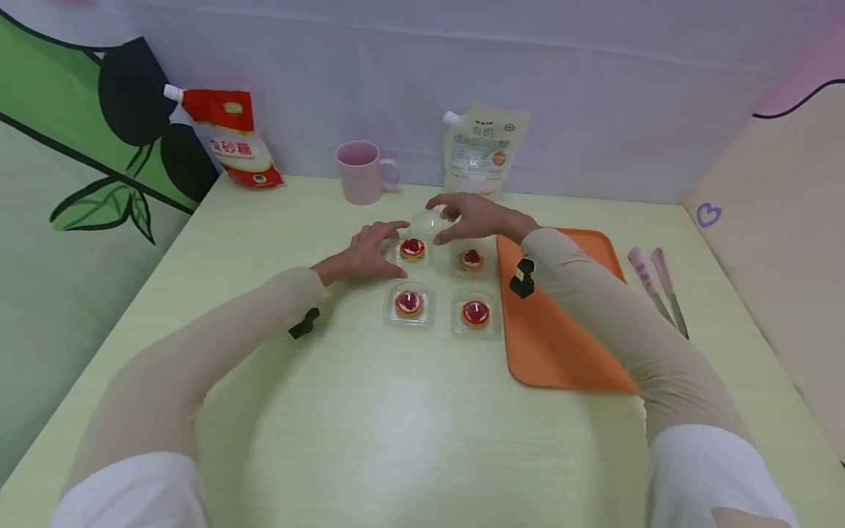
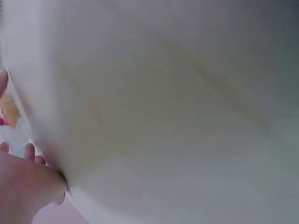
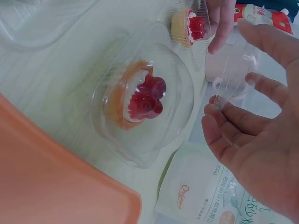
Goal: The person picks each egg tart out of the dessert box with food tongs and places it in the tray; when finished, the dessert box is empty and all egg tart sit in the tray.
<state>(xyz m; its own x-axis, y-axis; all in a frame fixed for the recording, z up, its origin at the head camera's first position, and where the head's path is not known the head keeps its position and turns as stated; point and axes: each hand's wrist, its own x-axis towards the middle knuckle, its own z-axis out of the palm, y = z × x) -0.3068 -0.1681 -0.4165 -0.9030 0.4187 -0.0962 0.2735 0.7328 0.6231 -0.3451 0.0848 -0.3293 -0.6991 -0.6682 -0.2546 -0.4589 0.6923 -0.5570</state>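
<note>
My right hand (image 1: pixel 478 218) pinches a clear domed plastic lid (image 1: pixel 428 222) between thumb and fingertips, above the back-left tart (image 1: pixel 412 249). Whether that lid joins the box below cannot be told. Beside this box, my left hand (image 1: pixel 366 253) rests with thumb and fingers extended along its left side. Under my right wrist, a clear dome covers another red-topped tart (image 3: pixel 140 100) in its box. Two more boxed tarts, one on the left (image 1: pixel 409 303) and one on the right (image 1: pixel 475 314), sit nearer to me. The left wrist view mostly shows blurred pale surface.
An orange mat (image 1: pixel 561 359) lies under my right forearm, with two pink-handled utensils (image 1: pixel 660 286) to its right. Along the back stand a red-and-white sugar bag (image 1: pixel 240 143), a pink mug (image 1: pixel 359 176) and a pale spouted pouch (image 1: pixel 482 154).
</note>
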